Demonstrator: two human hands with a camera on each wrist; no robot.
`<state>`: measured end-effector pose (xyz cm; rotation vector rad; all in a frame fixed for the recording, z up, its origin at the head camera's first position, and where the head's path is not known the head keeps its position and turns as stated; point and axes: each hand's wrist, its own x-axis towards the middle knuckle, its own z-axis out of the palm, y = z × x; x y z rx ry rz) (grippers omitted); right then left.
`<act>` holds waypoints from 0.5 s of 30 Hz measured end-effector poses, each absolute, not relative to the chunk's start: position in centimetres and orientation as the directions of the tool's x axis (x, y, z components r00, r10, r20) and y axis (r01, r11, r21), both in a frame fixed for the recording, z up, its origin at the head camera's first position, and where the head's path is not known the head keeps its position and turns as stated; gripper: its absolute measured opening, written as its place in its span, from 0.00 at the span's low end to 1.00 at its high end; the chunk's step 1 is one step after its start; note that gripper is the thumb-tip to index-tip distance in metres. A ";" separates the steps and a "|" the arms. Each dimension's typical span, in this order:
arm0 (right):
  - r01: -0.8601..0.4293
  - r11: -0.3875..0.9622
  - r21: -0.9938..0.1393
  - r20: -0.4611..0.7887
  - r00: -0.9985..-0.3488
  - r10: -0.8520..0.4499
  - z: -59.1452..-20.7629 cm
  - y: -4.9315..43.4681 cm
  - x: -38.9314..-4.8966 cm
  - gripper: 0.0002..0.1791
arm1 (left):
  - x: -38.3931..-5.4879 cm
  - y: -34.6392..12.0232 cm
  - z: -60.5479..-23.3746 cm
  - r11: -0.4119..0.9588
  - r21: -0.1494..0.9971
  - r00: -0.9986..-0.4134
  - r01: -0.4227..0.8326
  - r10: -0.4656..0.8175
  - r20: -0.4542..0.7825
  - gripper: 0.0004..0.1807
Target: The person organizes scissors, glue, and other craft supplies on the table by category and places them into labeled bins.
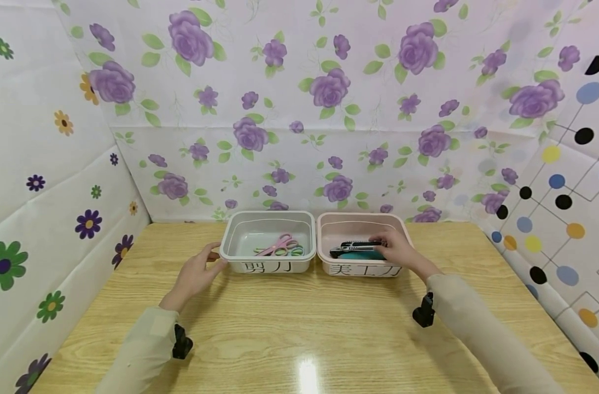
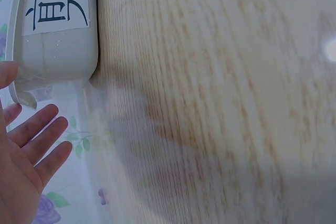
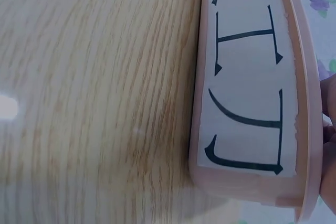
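In the head view, a grey bin (image 1: 240, 264) and a pink bin (image 1: 329, 264) stand side by side on the table. Pink-handled scissors (image 1: 274, 246) and others with green handles lie inside the grey one. Beside its left end is my left hand (image 1: 195, 275), thumb and a fingertip at the rim, other fingers loosely extended. My right hand (image 1: 400, 250) reaches into the pink bin and pinches the end of a black and silver utility knife (image 1: 356, 246). Under that knife lies a teal item (image 1: 360, 255), partly covered. The right wrist view hides the knife behind the bin wall.
Both bins carry white labels with black characters, such as the label (image 3: 247, 103) on the pink bin. The wooden table (image 1: 299, 323) extends in front of them. Flowered cloth (image 1: 289, 109) hangs close behind, and patterned cloth stands at either side.
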<state>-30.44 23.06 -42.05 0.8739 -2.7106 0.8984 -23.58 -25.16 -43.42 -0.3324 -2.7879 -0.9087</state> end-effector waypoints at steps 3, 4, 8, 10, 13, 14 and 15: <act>-0.559 0.660 -0.503 0.294 -0.828 -0.477 -41.9 22.8 -30.6 0.11 | -23.6 -25.2 -43.4 0.786 0.558 -0.957 0.267 0.149 0.248 0.30; -0.556 0.659 -0.506 0.289 -0.830 -0.478 -41.9 22.7 -30.6 0.12 | -23.6 -25.2 -43.4 0.786 0.557 -0.957 0.267 0.149 0.249 0.30; -0.551 0.666 -0.504 0.274 -0.832 -0.482 -41.8 22.5 -30.6 0.11 | -23.6 -25.2 -43.5 0.788 0.552 -0.955 0.273 0.154 0.252 0.31; -0.552 0.671 -0.495 0.268 -0.832 -0.486 -41.8 22.4 -30.6 0.11 | -23.6 -25.2 -43.5 0.789 0.549 -0.954 0.277 0.156 0.256 0.31; -0.553 0.679 -0.483 0.260 -0.831 -0.493 -42.0 22.4 -30.8 0.11 | -23.6 -25.2 -43.5 0.790 0.545 -0.952 0.282 0.158 0.263 0.30; -0.553 0.683 -0.477 0.258 -0.831 -0.493 -42.0 22.4 -30.9 0.11 | -23.6 -25.2 -43.5 0.789 0.547 -0.952 0.282 0.158 0.263 0.30; -0.556 0.684 -0.473 0.259 -0.829 -0.495 -42.1 22.4 -30.9 0.11 | -23.6 -25.2 -43.5 0.788 0.547 -0.952 0.282 0.158 0.264 0.30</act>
